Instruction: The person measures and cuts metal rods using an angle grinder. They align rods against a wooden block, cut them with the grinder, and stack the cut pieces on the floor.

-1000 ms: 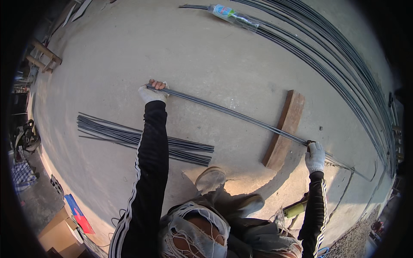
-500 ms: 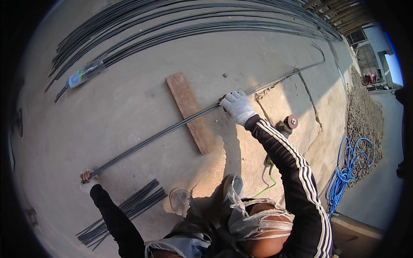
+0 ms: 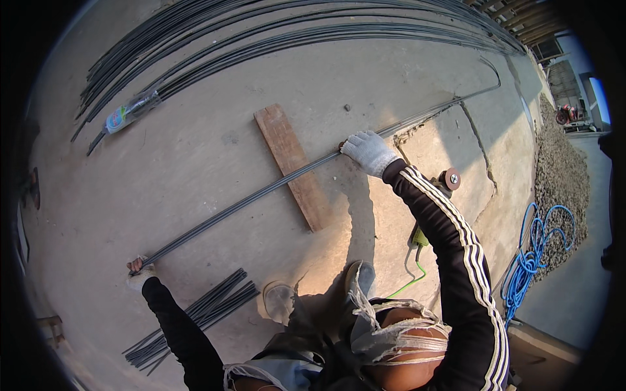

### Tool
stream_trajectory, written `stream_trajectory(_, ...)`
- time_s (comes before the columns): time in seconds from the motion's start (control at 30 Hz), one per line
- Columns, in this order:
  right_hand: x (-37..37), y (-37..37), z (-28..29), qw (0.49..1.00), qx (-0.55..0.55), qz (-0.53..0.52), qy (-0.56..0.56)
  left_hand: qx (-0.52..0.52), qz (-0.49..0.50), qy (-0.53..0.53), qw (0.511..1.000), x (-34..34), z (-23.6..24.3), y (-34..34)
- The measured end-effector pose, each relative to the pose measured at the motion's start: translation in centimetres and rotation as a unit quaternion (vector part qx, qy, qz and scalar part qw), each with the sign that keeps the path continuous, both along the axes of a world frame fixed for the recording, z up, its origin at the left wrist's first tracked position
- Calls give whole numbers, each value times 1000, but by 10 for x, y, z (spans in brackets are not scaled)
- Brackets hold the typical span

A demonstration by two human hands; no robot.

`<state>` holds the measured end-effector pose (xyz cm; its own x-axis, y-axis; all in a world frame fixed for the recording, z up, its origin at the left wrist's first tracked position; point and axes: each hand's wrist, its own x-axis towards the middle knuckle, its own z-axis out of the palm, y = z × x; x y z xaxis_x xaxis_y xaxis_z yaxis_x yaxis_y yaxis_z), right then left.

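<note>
A bundle of thin dark steel rebar rods (image 3: pixel 241 204) runs slantwise from lower left to upper right, crossing over a brown wooden plank (image 3: pixel 303 186). My left hand (image 3: pixel 141 274), in a light glove with fingertips showing, is closed around the bundle's near left end. Farther along, my right hand (image 3: pixel 370 153), in a whitish knit glove, grips the same rods just right of the plank. Beyond it they run on to the right, where at least one ends in a bent hook. Below my right hand is an angle grinder (image 3: pixel 450 180) with a reddish disc, partly hidden by my sleeve.
Short cut rods (image 3: pixel 218 306) lie near my left forearm. Long rebar (image 3: pixel 293 29) stretches across the far floor, with a plastic bottle (image 3: pixel 127 114) over some ends. A blue hose (image 3: pixel 521 270) coils beside a gravel pile (image 3: pixel 561 189) at right. A green cord (image 3: pixel 411 283) lies by my foot.
The view has shifted slightly, so the floor things appear a little farther right. Both hands keep their hold on the rods, with little visible movement against the plank.
</note>
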<state>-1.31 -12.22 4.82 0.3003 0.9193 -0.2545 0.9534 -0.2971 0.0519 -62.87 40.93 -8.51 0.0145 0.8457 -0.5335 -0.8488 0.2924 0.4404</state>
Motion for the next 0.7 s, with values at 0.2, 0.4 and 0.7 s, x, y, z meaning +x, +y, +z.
stream_trajectory(0.2, 2, 8, 3, 998, -62, 7, 8, -8, 19, 35, 999, 0, 6, -2)
stream_trajectory(0.4, 2, 8, -5, 998, -50, 22, 17, -23, 32, 59, 997, -1, 23, -19)
stream_trajectory(0.7, -13, -2, -28, 997, 75, -17, -19, -22, 58, 30, 998, 0, 26, -17)
